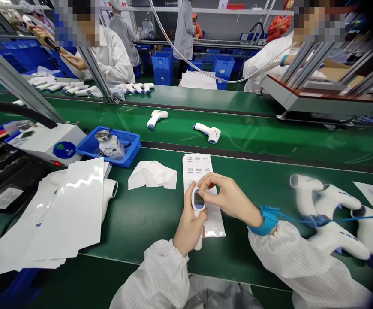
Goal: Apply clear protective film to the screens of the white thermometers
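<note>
My left hand (189, 227) is clenched around the grip of a glossy white thermometer (198, 204), which stands upright just above the label sheet (197, 169), its blue-rimmed screen facing me. The fingers (207, 182) of my right hand (228, 197) are pinched together at the thermometer's head, touching it beside the screen; I cannot tell whether they hold anything small between them. A blue wrist strap (268, 220) circles my right wrist.

So far, this thermometer is in my grip, while the sheet's upper part shows rows of small printed labels and its lower part looks glossy and bare. To the right of the sheet, more thermometers (331, 206) lie heaped on the green tabletop (160, 227), their smooth plastic curves catching the light. To its left lie crumpled white film (151, 175) and, further left, a loose stack of shiny white sheets (51, 210). Beyond the sheet and to the left, a blue tray (131, 139) holds a capped bottle (111, 145). Further beyond the sheet, two thermometers (156, 118) (208, 132) lie on a second green belt (254, 141).
</note>
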The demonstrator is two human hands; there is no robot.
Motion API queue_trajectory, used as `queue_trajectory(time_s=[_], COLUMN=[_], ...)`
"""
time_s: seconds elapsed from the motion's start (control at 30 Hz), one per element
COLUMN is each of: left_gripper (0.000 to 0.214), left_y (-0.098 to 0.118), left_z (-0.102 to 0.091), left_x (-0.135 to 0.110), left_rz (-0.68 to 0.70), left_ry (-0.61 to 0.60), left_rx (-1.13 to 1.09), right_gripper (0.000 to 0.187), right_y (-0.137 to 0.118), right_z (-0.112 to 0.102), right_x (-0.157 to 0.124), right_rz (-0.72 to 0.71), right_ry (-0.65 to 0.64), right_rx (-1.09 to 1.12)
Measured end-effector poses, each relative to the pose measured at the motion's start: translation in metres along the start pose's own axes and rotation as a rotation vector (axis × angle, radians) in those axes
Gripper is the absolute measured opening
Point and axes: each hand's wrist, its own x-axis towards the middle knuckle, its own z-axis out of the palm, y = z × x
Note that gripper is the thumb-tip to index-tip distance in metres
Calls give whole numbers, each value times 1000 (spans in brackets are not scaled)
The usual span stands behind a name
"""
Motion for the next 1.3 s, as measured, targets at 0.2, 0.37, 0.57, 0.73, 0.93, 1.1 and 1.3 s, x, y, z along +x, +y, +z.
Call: queue_trajectory(time_s=[0.2, 0.37, 0.57, 0.73, 0.93, 1.1, 1.3], left_gripper=[72, 72, 78, 69, 65, 67, 69], left_y=[0, 0, 0, 4, 7, 5, 3], left_z=[0, 0, -4, -4, -1, -2, -4], left_x=[0, 0, 0, -1, -3, -2, 0], left_rz=[-7, 2, -27, -112, -122, -131, -96], left_ry=[7, 8, -29, 10, 34, 37, 14], left_rx=[15, 31, -42, -68, -29, -26, -55], right_gripper=[8, 9, 9, 8, 7, 7, 24], right_y=[1, 1, -1, 1, 3, 2, 13], right_z=[1, 2, 1, 2, 4, 2, 7], right_x=[3, 3, 3, 4, 4, 3, -1], right_rz=[-2, -4, -2, 2, 7, 15, -49], right_ry=[9, 16, 13, 14, 28, 30, -31], right_rx=[-12, -11, -16, -9, -21, -62, -9])
